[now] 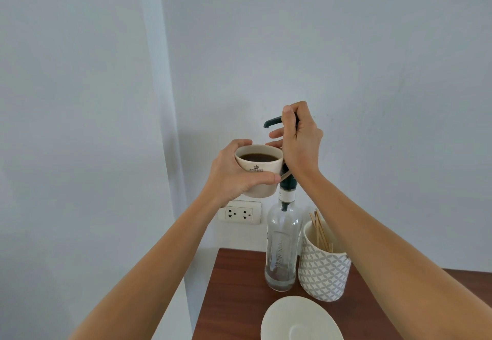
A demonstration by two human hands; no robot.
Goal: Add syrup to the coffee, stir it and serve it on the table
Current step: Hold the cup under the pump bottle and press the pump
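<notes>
My left hand [234,177] holds a cream coffee cup [259,170] filled with dark coffee, lifted in the air. Its rim sits just below the dark green spout of the pump [272,121]. My right hand [299,140] is wrapped around the pump head on top of a tall clear syrup bottle [282,249]. The bottle stands on the brown wooden table [239,286] and has only a little dark syrup at the bottom. The pump's stem is mostly hidden behind my right hand and the cup.
A patterned grey and white holder [323,270] with several wooden stir sticks [320,230] stands right of the bottle. A white saucer [300,321] lies at the near table edge. A wall socket [239,213] sits behind, below the cup. White wall all around.
</notes>
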